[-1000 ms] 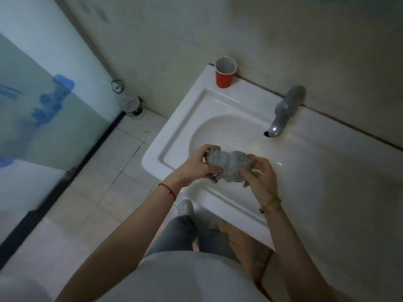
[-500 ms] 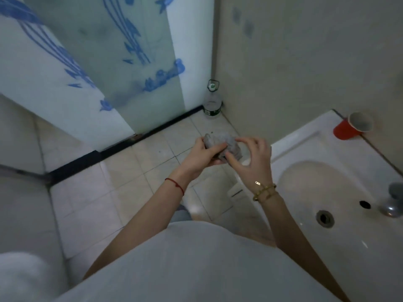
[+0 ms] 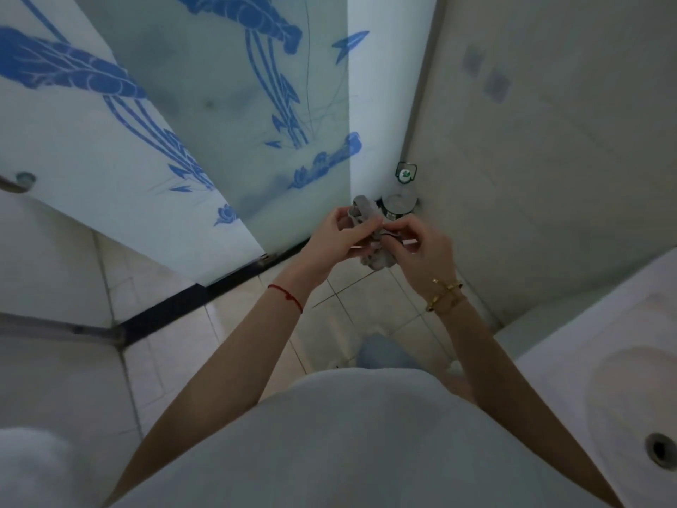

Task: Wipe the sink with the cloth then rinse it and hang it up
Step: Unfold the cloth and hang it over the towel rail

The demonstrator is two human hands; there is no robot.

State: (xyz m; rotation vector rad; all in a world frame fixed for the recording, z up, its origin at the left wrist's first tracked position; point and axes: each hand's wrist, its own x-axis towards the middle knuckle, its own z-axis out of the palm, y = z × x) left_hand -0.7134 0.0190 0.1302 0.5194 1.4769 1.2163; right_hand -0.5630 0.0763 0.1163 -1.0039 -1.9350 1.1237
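Glass door [image 3: 205, 115], frosted with a blue plant print, fills the left; no readable writing on it. Left hand [image 3: 339, 238], red string at the wrist, pinches the grey cloth [image 3: 370, 229] from its left side. Cloth is bunched and held in the air over the tiled floor [image 3: 176, 364], well apart from the sink. A loop of it sticks up above the fingers. Right hand [image 3: 421, 247], gold bracelets at the wrist, grips the cloth from the right; fingertips seem to be working a fold or loop open. Behind the hands, a clear bottle [image 3: 399, 203] stands in the floor corner with a green-and-white mark on its cap tag, too small to read. Two grey squares on the wall [image 3: 549, 148], maybe hook pads, can't tell. Sink [image 3: 571, 375] at far right, drain visible, nothing in the bowl.

Judgement: wiping and rinsing look done; hanging is left. No hook or rail clearly in view.
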